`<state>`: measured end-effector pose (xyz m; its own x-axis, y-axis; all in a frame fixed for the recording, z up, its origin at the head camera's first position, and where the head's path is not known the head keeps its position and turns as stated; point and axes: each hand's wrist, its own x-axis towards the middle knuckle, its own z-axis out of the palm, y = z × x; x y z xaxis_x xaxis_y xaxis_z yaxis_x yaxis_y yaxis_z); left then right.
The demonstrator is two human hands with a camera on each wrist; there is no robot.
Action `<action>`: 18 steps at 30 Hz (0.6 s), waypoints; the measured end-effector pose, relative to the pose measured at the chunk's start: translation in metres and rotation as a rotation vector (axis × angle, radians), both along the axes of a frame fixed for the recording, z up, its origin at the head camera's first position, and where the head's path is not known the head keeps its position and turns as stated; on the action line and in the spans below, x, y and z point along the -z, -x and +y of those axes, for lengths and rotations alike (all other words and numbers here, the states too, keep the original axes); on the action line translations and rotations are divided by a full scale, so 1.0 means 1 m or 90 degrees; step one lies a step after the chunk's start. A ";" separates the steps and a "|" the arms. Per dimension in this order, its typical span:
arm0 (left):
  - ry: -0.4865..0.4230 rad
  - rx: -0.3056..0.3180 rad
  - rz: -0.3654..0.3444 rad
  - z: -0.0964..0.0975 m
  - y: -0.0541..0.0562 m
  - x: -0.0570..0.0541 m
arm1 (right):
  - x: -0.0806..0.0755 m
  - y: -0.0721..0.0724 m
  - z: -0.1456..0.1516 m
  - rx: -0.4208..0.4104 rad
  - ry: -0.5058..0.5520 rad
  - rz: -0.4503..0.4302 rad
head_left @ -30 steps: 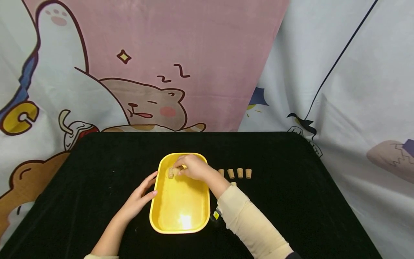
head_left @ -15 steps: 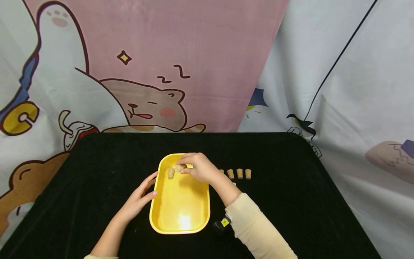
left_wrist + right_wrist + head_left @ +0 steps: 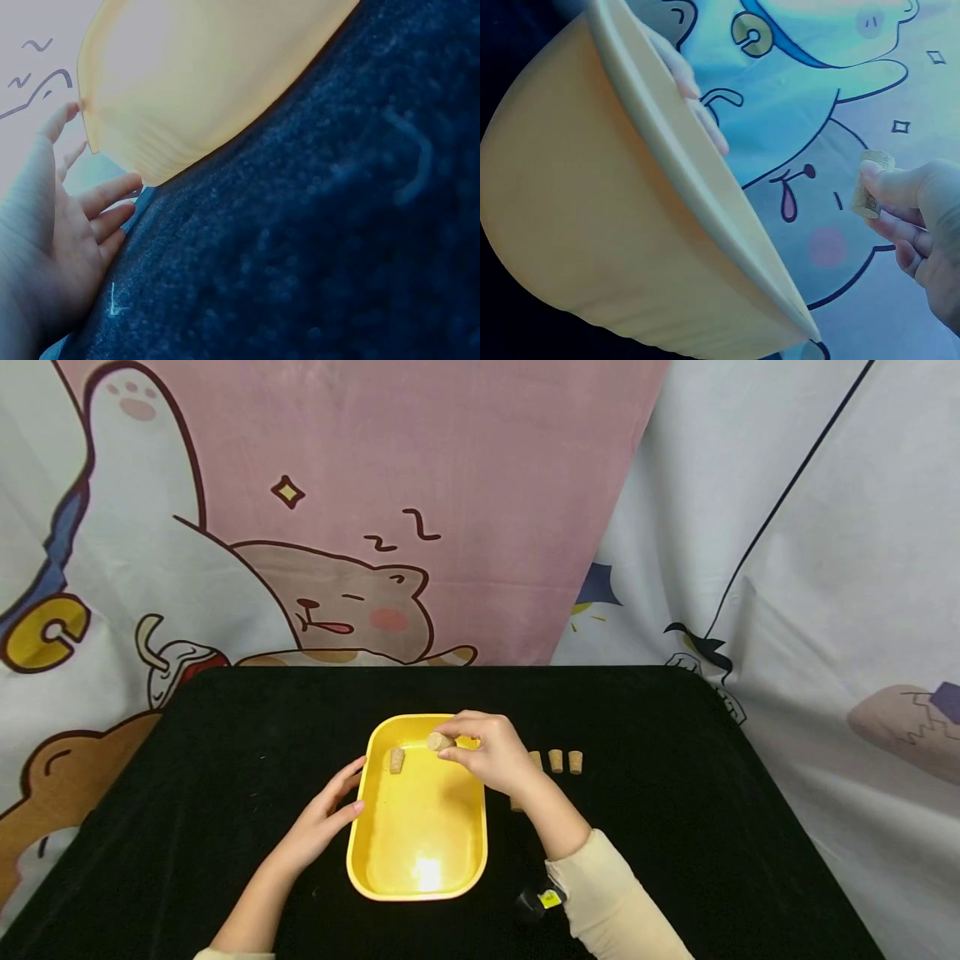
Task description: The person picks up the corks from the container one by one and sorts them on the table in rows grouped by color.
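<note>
My right hand [image 3: 491,749] pinches a cork stopper [image 3: 439,741] between thumb and fingers, raised over the far right part of the yellow tray [image 3: 416,892]. In the right wrist view the same cork [image 3: 868,180] shows side-on, clear above the tray's rim [image 3: 697,202]. One other cork [image 3: 397,761] stands inside the tray near its far left corner. Against the tray's left wall rests my left hand [image 3: 324,820], its fingers spread and relaxed. From the left wrist view, fingertips of that hand [image 3: 67,225] touch the tray's outer side [image 3: 165,105].
Right of the tray several corks [image 3: 556,762] stand in a row on the black cloth [image 3: 660,827], some partly hidden by my right wrist. A small black object with a yellow patch [image 3: 550,898] shows beside my right sleeve. A printed curtain [image 3: 487,485] hangs behind the table.
My right hand has lifted the cork from beside the other one in the tray and carried it to the right. The left hand and the tray have stayed put.
</note>
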<state>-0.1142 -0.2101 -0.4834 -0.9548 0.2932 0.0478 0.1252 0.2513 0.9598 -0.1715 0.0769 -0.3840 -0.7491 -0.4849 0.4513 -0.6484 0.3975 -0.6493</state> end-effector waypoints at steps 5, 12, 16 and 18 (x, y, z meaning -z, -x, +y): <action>0.000 0.005 0.014 0.000 -0.001 -0.001 | -0.004 -0.008 0.012 0.051 0.027 -0.022; 0.009 -0.002 0.008 -0.001 0.000 0.001 | -0.007 -0.018 0.032 0.113 0.077 -0.058; 0.014 -0.007 0.003 -0.001 0.000 0.002 | -0.005 -0.023 0.045 0.158 0.092 -0.072; 0.018 -0.010 0.004 -0.001 0.000 0.002 | -0.003 -0.025 0.051 0.178 0.098 -0.082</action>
